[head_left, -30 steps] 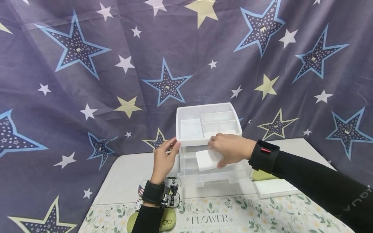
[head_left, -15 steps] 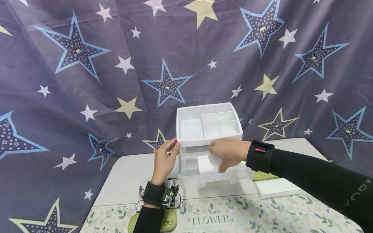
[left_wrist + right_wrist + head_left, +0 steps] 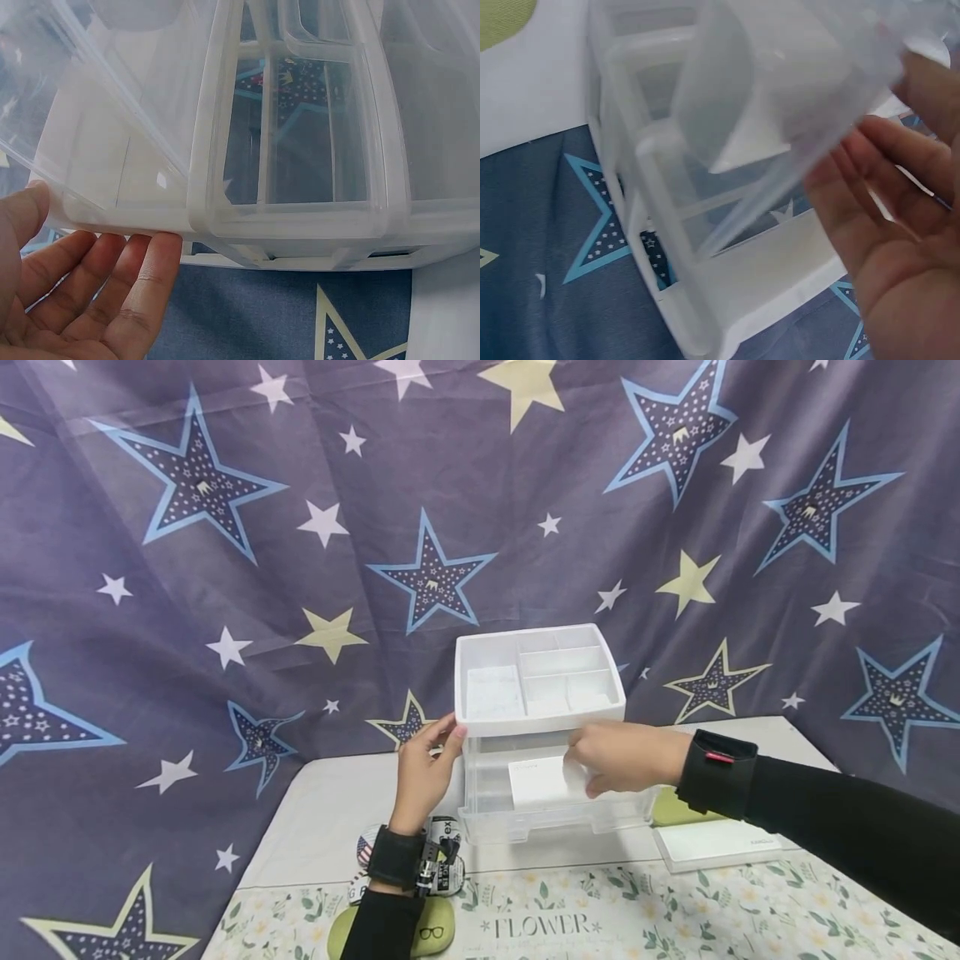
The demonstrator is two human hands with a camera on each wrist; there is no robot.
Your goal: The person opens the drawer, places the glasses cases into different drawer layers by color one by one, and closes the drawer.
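A white drawer organizer (image 3: 502,725) stands mid-table, its top tray divided into compartments. Its lower clear drawer (image 3: 487,827) is pulled out. Inside that drawer lies a small white box (image 3: 536,783), its right end hidden behind the hand. My left hand (image 3: 420,777) holds the organizer's upper left corner, thumb on the front and fingers (image 3: 154,274) along the side edge. Over the drawer's right half is my right hand (image 3: 633,756), beside the box. In the right wrist view its fingers (image 3: 885,187) are loosely bent near the clear drawer wall; contact with the box is unclear.
A flat white box (image 3: 716,843) lies right of the organizer, before a green item (image 3: 675,812). A green glasses case (image 3: 435,935) and a black-and-white printed pack (image 3: 450,872) lie by my left wrist. The floral mat (image 3: 540,927) covers the front; a starry cloth (image 3: 300,568) hangs behind.
My right hand lowers the small white box into the clear drawer, then shifts right so more of the box shows. My left hand stays at the organizer's corner.
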